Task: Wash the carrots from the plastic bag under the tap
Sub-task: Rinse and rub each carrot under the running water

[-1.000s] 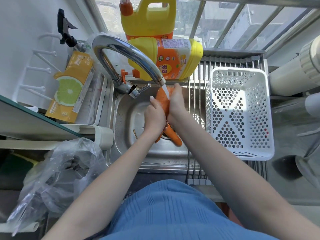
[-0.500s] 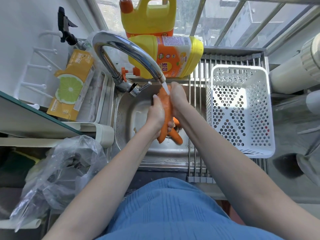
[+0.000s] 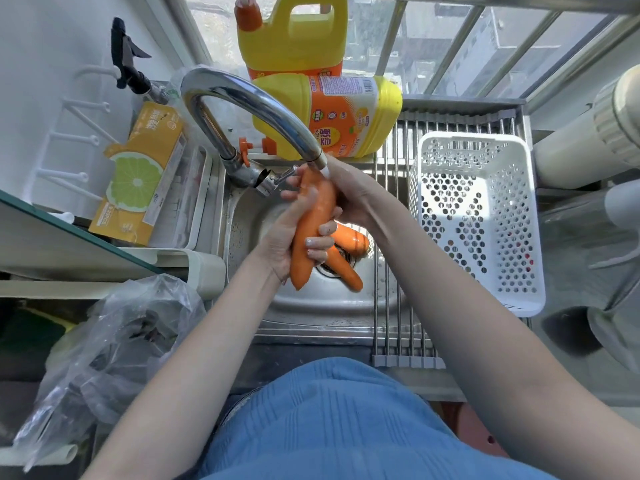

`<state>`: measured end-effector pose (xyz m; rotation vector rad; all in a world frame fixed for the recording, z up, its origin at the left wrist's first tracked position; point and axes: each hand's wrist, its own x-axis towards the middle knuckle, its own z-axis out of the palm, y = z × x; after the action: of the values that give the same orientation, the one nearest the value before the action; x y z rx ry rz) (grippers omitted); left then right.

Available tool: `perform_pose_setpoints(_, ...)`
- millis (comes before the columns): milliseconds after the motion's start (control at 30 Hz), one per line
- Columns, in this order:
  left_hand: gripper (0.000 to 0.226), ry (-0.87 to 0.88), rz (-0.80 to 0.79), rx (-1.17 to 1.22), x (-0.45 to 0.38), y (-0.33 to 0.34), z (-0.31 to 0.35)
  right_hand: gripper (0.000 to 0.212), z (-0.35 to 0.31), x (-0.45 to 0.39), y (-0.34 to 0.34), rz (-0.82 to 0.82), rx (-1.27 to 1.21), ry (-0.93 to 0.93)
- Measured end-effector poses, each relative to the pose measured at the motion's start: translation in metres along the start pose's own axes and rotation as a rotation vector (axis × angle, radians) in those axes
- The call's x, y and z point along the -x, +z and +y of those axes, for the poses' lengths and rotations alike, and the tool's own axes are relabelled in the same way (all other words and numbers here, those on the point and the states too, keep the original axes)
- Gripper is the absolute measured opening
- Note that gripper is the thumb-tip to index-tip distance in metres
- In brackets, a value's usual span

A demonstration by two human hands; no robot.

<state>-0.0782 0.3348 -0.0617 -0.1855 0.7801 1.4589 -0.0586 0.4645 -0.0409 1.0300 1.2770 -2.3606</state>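
Observation:
Under the spout of the chrome tap [image 3: 263,109] I hold one long orange carrot [image 3: 313,226] nearly upright, its thick end in the thin stream of water. My left hand [image 3: 282,242] grips its lower half, with the fingers curled round to the right side. My right hand [image 3: 351,195] wraps round the upper end from behind. Two more carrots [image 3: 351,239] [image 3: 344,270] lie crossed over the drain of the steel sink [image 3: 311,306]. A crumpled clear plastic bag [image 3: 114,341] sits on the counter at the lower left.
A white perforated basket [image 3: 519,306] stands on the roll-up rack [image 3: 391,317] covering the sink's right side. Two yellow detergent bottles [image 3: 329,116] [image 3: 291,36] stand behind the tap. An orange box with a lemon print [image 3: 138,174] lies in a tray to the left.
My left hand has slid down the carrot toward its thin end, leaving more of the carrot bare. The right hand stays at the top, under the water.

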Motion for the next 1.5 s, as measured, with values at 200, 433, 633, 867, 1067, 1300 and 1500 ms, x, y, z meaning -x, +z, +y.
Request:
perform_pose_setpoints(200,0.016,0.126,0.604,-0.686,-0.010,0.016,0.008,0.014,0.004,-0.009,0.011,0.233,0.044,-0.133)
perform_pose_setpoints(433,0.018,0.398,0.915,-1.390,-0.030,0.034,0.001,0.014,0.004,-0.019,0.014,0.692,0.303,-0.337)
perform_pose_setpoints(633,0.005,0.150,0.672,-1.063,-0.032,0.034,0.009,0.029,0.002,-0.017,-0.003,0.563,0.192,-0.121)
perform_pose_setpoints(867,0.022,-0.040,0.480,-0.300,-0.018,0.020,-0.012,0.020,0.021,-0.025,-0.002,0.320,0.195,-0.092)
perform_pose_setpoints(1067,0.021,-0.064,0.240,0.043,-0.004,0.008,-0.004,0.017,0.011,-0.029,0.010,-0.033,0.155,-0.062)
perform_pose_setpoints(1300,0.027,-0.153,-0.278,0.411,-0.012,-0.003,-0.006,0.011,0.008,-0.033,0.000,-0.390,-0.289,0.052)
perform_pose_setpoints(1500,0.014,-0.138,-0.034,0.188,-0.014,0.000,0.005,0.035,-0.007,-0.037,-0.003,-0.191,-0.040,0.070)
